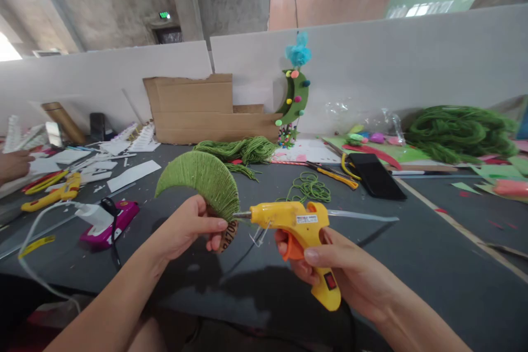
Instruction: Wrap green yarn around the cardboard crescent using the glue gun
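Note:
My left hand point(193, 225) grips a cardboard crescent point(202, 176) near its lower tip. Green yarn is wrapped round most of it; bare cardboard with printed figures shows at the lower end. My right hand point(330, 264) is closed round the handle of a yellow hot glue gun point(291, 214), fingers at its orange trigger. The gun's metal nozzle meets or nearly meets the crescent at the edge of the yarn. A clear glue stick point(363, 215) sticks out of its back. Behind lies a loose tangle of green yarn point(309, 187).
A purple power strip point(111, 225) and another yellow glue gun point(66, 193) lie at left, near another person's hand point(14, 168). Green yarn bundles point(457, 132), a black phone point(377, 176) and a cutter point(334, 174) lie behind. A decorated green crescent point(297, 96) hangs before the white partition.

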Motion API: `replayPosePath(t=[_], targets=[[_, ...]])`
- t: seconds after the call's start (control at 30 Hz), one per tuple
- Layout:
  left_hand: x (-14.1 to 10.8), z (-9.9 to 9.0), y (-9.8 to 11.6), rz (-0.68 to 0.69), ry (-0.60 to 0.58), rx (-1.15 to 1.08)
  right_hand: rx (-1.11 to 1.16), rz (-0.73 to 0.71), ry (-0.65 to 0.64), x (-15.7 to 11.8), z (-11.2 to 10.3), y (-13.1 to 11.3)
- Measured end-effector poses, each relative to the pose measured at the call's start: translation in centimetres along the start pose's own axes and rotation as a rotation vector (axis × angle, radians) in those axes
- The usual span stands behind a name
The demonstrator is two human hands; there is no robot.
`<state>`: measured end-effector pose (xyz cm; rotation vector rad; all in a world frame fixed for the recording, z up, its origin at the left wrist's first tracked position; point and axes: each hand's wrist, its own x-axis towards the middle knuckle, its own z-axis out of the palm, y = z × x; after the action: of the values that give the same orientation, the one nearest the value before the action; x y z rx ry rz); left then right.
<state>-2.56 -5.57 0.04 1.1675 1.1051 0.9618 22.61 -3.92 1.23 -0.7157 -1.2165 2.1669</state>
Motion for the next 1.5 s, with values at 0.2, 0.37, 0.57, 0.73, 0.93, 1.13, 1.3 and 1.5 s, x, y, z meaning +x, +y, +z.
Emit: replayPosePath(t=[0.2,0.37,0.57,0.73,0.93,1.13,1.3,1.5], targets=[[-0.5,0.0,0.3,0.002,-0.019,-0.154,-0.303,-0.061,0.226,0.0,0.1,0.2],[-0.7,0.2,0.6,-0.001,-0.02,-0.254,-0.542,-0.098,0.589,-0.3,1.0,0.4],[-0.9,0.5,0.5,-0.036,-0.016,-0.284,-0.573,-0.192,0.608,-0.4,2.5,0.0],[-1.0,0.8,0.5,-0.045,-0.052,-0.297,-0.514,-0.191,0.575,-0.5,2.6,0.0],[-1.0,1.0,0.5,-0.05,-0.053,-0.314,-0.533,-0.209,0.523,-0.5,2.5,-0.1],[-1.0,1.1,0.6,-0.056,-0.025,-0.307,-0.466,-0.202,0.497,-0.5,2.6,-0.1],[-1.1,1.1,0.6,-0.057,-0.019,-0.304,-0.482,-0.196,0.471,-0.5,2.5,-0.2],[-1.2,1.1,0.7,-0.057,-0.031,-0.315,-0.507,-0.216,0.478,-0.5,2.5,-0.2]])
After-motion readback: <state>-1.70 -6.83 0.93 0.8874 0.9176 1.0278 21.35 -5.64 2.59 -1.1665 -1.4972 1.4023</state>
